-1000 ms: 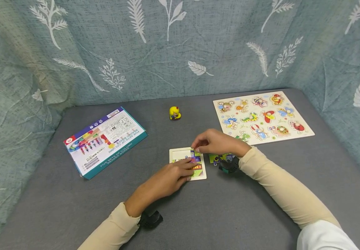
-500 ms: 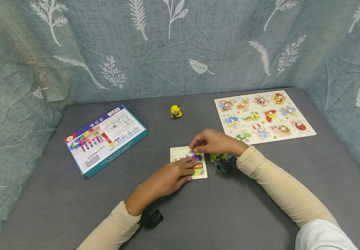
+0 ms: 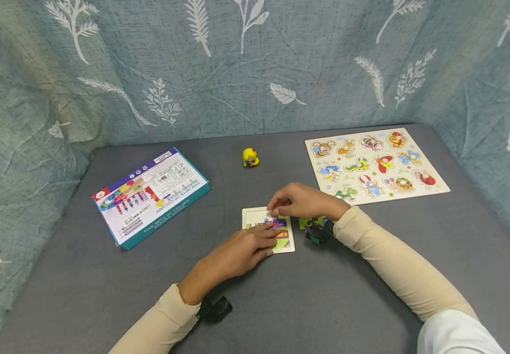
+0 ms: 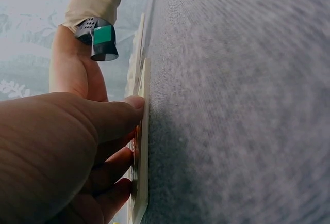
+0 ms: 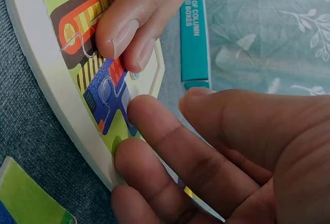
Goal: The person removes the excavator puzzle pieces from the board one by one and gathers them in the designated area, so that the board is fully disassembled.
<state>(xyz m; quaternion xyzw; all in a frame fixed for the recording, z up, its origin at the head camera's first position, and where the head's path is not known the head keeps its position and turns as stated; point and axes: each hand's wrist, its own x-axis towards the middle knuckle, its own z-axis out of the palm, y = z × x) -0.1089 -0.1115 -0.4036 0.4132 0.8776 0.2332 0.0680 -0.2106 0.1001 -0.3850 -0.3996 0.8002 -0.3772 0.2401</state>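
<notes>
A small wooden jigsaw board (image 3: pixel 255 214) with a pale frame lies on the table, its fitted pieces (image 5: pixel 103 90) printed in green, blue, red and yellow. My left hand (image 3: pixel 237 250) rests across it, fingers laid over the pieces and thumb (image 4: pixel 135 101) at the near edge. At the far right corner my right hand (image 3: pixel 305 200) touches the pieces with its fingertips (image 5: pixel 142 108). Its thumb (image 5: pixel 198 94) stands apart from those fingers in the right wrist view. A loose green-printed puzzle piece (image 5: pixel 33 195) lies just right of the board, partly hidden under the right wrist.
A bead-toy box (image 3: pixel 151 196) lies at the left. Towards the back stands a yellow-haired figurine (image 3: pixel 250 157). An insect peg puzzle (image 3: pixel 374 169) takes up the back right, beyond my right hand. A leaf-patterned curtain (image 3: pixel 219 98) hangs behind the grey table (image 3: pixel 299 305).
My right hand has shifted slightly left over the board's far right corner. The left hand stays in place on the pieces. The head view has tilted a little.
</notes>
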